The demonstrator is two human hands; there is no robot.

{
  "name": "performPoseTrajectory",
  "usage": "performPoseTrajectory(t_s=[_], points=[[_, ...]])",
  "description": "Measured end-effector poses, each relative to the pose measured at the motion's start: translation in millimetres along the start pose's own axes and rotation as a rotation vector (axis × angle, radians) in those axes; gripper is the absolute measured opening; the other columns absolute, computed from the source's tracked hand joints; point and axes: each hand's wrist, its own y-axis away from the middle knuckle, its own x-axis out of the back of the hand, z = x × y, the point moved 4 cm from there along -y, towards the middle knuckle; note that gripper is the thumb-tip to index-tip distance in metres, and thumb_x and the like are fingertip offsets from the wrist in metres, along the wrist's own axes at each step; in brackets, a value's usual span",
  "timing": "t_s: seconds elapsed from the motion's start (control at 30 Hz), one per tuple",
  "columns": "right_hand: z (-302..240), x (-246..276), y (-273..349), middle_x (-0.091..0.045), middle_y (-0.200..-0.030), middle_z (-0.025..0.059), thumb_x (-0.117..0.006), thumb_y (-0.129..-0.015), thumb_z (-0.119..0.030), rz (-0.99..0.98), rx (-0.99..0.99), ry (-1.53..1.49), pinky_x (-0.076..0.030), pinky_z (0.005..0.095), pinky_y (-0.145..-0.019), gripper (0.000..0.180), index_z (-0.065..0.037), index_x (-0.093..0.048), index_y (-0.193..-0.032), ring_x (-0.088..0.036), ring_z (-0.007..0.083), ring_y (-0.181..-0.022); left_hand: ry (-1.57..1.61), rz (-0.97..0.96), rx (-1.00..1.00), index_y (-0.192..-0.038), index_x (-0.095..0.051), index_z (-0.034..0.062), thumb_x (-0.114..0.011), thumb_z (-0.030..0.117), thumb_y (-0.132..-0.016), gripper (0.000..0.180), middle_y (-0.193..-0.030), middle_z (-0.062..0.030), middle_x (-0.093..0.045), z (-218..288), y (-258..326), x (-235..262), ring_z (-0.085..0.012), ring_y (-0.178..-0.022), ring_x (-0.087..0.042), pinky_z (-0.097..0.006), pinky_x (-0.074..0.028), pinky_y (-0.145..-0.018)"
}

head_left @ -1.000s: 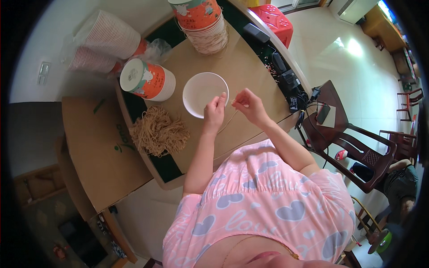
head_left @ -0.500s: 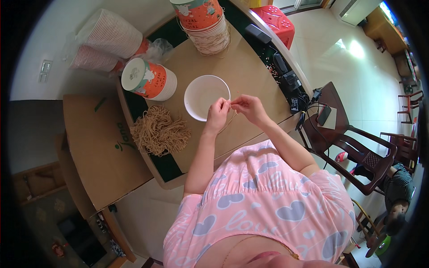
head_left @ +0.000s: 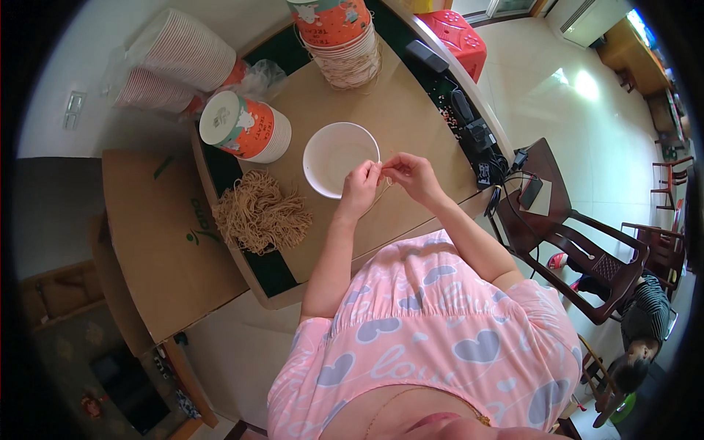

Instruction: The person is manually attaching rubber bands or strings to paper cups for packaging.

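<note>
A white paper bucket (head_left: 328, 163) stands with its mouth up on the brown board. At its right rim my left hand (head_left: 359, 189) is closed in a pinch, touching the rim. Just right of it my right hand (head_left: 413, 178) pinches too, fingertips meeting those of the left. Between them runs a thin tan cord (head_left: 379, 196), its tail hanging toward me; the pinched end is too small to make out. A loose heap of the same cord (head_left: 260, 213) lies left of the bucket.
Beyond the heap is a stack of orange printed buckets (head_left: 258, 130); a taller stack with cords (head_left: 341, 55) stands at the back. Bagged buckets (head_left: 183, 51) lean on the wall. Adapters and cables (head_left: 477, 136) line the right edge. A cardboard box (head_left: 161, 242) adjoins at left; a person (head_left: 645, 323) is far right.
Both hands stay pinched at the rim; my right hand has shifted slightly up. The view has tilted a little. The person at the far right has moved slightly.
</note>
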Motion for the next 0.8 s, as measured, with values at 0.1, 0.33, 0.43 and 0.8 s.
performPoseTrajectory(t_s=[0.1, 0.33, 0.43, 0.8], points=[[-2.8, 0.3, -0.1, -0.064, -0.073, 0.0016, -0.066, -0.084, -0.004, 0.002, 0.008, 0.027, -0.048, 0.0213, -0.059, 0.006, 0.002, -0.065, -0.088, -0.057, 0.0065, -0.065, -0.036, -0.004, -0.043, -0.076, -0.054, 0.0034, -0.048, 0.02, -0.097, 0.028, -0.061, 0.0038, -0.046, -0.4, 0.2, -0.5, -0.0054, -0.058, -0.039, -0.023, -0.032, -0.052], [-3.2, 2.0, -2.1, -0.065, -0.073, 0.0017, -0.066, -0.085, -0.006, -0.027, -0.03, 0.04, -0.048, 0.0211, -0.058, 0.009, 0.001, -0.068, -0.09, -0.057, 0.0062, -0.065, -0.022, 0.021, -0.073, -0.084, -0.055, 0.002, -0.053, 0.013, -0.094, 0.015, -0.068, 0.0029, -0.052, -4.5, 0.6, 0.3, -0.0053, -0.062, -0.045, -0.023, -0.038, -0.055], [0.0, 3.1, -2.0, -0.065, -0.073, 0.0014, -0.065, -0.085, -0.006, -0.027, -0.059, 0.006, -0.047, 0.0211, -0.058, 0.008, 0.001, -0.068, -0.09, -0.056, 0.0059, -0.065, -0.006, 0.022, -0.103, -0.087, -0.056, 0.0016, -0.056, 0.01, -0.092, 0.01, -0.072, 0.0024, -0.054, -3.3, 0.7, 1.0, -0.0055, -0.065, -0.048, -0.022, -0.042, -0.059], [22.7, 10.8, -17.9, -0.065, -0.072, 0.0038, -0.069, -0.082, -0.01, 0.198, -0.077, 0.104, -0.049, 0.0237, -0.061, 0.012, 0.0, -0.064, -0.086, -0.061, 0.0098, -0.066, -0.541, 0.334, -0.375, -0.101, -0.059, 0.0023, -0.064, 0.005, -0.079, 0.023, -0.083, -0.011, -0.065, -4.1, -3.9, 0.7, -0.0223, -0.075, -0.063, -0.033, -0.052, -0.069]])
